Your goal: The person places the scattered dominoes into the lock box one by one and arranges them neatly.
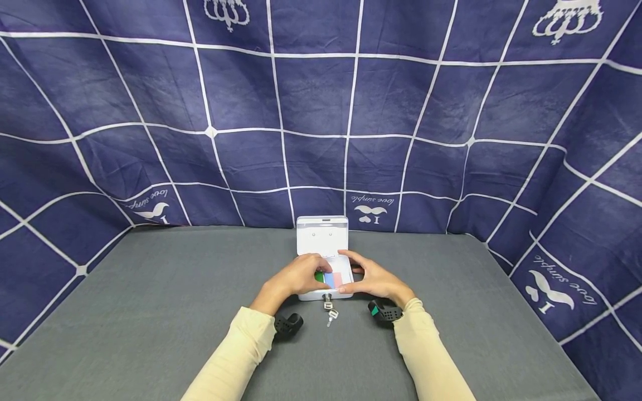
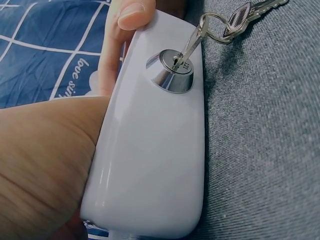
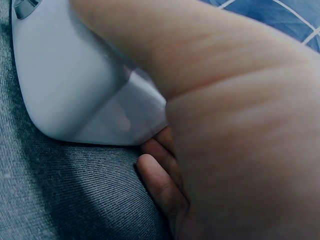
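Observation:
A white cash box (image 1: 321, 295) stands on the table with its lid (image 1: 322, 236) raised. Inside lie flat coloured pieces like paper notes: green (image 1: 319, 277), blue (image 1: 329, 280) and pink (image 1: 337, 279). My left hand (image 1: 303, 273) reaches over the box's left side, curled thumb and fingers holding the green and blue pieces at their front and back. My right hand (image 1: 373, 275) grips the box's right side, thumb at the front rim, other fingers along the side wall. A key sits in the front lock (image 2: 172, 72), with a second key (image 2: 240, 20) hanging from its ring.
The box stands on a grey cloth-covered table (image 1: 175, 301), near its back edge. A dark blue curtain (image 1: 321, 111) with white grid lines hangs behind and along both sides. Black bands (image 1: 383, 312) are worn on both wrists.

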### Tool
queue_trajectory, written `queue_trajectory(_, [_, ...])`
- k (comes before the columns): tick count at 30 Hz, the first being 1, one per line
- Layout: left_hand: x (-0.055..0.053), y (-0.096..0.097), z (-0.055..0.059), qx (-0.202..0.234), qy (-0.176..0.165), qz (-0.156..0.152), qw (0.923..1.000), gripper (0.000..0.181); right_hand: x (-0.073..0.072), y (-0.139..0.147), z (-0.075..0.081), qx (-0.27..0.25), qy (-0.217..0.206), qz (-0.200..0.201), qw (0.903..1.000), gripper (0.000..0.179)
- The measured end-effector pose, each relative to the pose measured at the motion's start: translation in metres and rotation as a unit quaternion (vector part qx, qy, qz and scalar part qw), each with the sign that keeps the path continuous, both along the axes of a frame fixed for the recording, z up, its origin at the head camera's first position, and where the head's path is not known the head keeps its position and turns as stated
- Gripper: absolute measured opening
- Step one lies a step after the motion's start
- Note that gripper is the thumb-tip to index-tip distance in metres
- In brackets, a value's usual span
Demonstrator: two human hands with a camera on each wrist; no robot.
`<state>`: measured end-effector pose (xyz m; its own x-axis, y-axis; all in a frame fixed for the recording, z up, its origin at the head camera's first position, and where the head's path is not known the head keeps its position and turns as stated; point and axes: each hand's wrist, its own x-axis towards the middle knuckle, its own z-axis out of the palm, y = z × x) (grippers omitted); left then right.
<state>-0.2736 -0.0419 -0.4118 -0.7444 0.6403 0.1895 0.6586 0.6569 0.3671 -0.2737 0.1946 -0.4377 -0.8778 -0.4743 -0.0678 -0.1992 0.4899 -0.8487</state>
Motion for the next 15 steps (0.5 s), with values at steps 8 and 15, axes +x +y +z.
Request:
queue_trajectory(8, [0.0007,-0.0009,-0.0001,0.009,0.013,-0.006,0.9999,0.035,0.0003,0.0005,0.001,-0.002,0.005,0.0,1.0,0.089])
queue_trajectory(15, [0.0025,-0.003,-0.0058,0.052,0.006,0.0,0.9986,0.043,0.0025,0.0028,0.0004,0.009,0.006,-0.012,0.9999,0.089])
